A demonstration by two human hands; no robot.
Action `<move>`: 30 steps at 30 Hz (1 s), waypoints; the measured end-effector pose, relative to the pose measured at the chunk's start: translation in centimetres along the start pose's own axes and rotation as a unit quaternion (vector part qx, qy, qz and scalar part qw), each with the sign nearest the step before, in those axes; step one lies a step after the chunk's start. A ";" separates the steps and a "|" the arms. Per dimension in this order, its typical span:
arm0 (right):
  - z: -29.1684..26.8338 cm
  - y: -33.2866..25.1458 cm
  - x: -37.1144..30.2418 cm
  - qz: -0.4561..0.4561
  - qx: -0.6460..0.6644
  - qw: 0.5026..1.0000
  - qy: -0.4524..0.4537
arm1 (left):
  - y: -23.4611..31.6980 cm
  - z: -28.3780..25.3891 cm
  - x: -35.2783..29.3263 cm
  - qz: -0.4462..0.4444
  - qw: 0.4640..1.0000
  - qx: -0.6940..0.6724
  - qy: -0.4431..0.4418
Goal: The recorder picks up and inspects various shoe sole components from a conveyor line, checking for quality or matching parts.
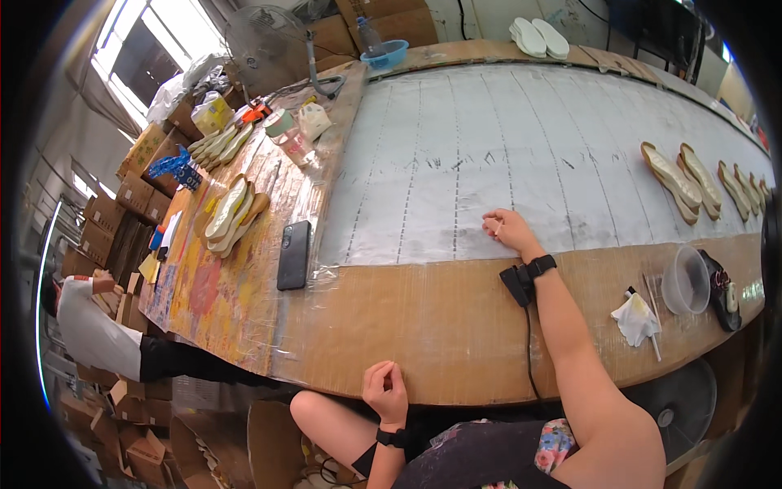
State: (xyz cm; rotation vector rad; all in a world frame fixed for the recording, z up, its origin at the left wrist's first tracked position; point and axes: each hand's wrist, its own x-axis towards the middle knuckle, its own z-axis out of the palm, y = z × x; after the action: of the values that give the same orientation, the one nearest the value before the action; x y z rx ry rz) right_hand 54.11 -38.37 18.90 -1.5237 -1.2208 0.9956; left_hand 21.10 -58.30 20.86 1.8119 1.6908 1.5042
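My right hand (511, 231) is over the near part of the white sheet (407, 179), its fingers curled together. A small pale thing shows at its fingertips, too small to make out. My left hand (385, 394) is raised by the table's front edge, fingers folded in, with nothing visible in them. Black bands go round both wrists, and a black device (516, 285) with a cable sits beside the right one. The nearest thing on the table to the left is a dark phone (294, 255).
Shoe soles lie in a stack (231, 216) at left and in a row (683, 183) at right. White soles (538, 38) stand at the back. A clear plastic tub (686, 281) and a brush with white cloth (635, 319) are at right. A person (94, 330) is far left.
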 end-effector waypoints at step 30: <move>0.3 -0.1 0.3 0.014 -0.011 0.996 -0.085 | 0.4 0.9 -0.3 0.014 0.998 0.061 -0.016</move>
State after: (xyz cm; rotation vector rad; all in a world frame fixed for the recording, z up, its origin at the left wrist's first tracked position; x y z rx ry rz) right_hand 53.81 -38.03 18.88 -1.5002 -1.3354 1.1517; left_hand 22.06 -58.27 20.65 1.9184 1.7845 1.4020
